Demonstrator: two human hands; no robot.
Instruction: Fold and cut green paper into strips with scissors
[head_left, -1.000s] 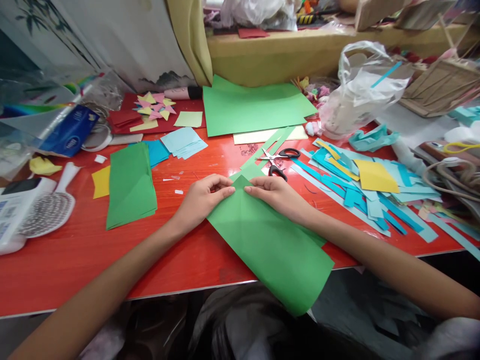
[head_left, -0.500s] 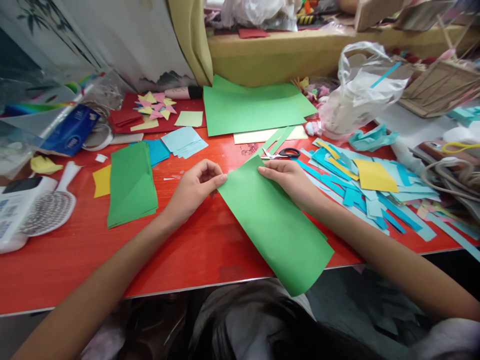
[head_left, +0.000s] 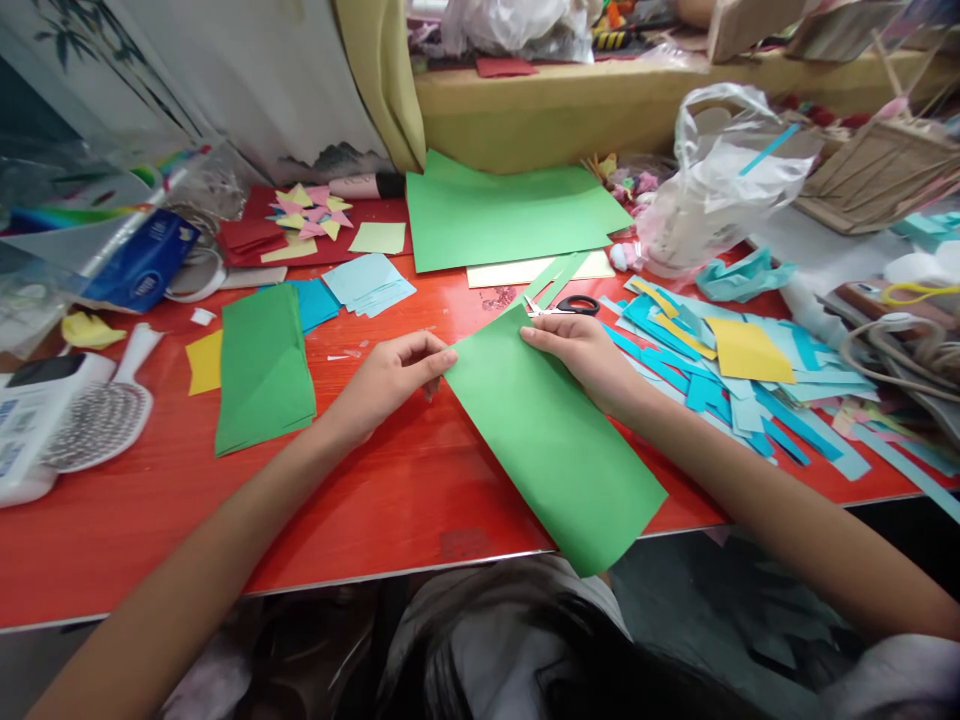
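Observation:
A long green paper sheet (head_left: pixel 551 440) lies slantwise on the red table (head_left: pixel 375 500), its near end hanging over the front edge. My left hand (head_left: pixel 390 375) pinches the sheet's far left corner. My right hand (head_left: pixel 581 350) pinches the far right corner. Both hands rest on the table. Just beyond my right hand lie black-handled scissors (head_left: pixel 566 306), partly hidden by the sheet.
A stack of folded green paper (head_left: pixel 262 365) lies to the left, large green sheets (head_left: pixel 510 215) at the back. Blue and yellow paper scraps (head_left: pixel 735 370) cover the right side. A white hairbrush (head_left: pixel 97 420) and a blue tissue pack (head_left: pixel 139 265) are at far left, a plastic bag (head_left: pixel 720 180) at back right.
The folded corner at the sheet's far end has been opened flat. My hands moved apart to the two far corners, and the sheet slid a little farther onto the table.

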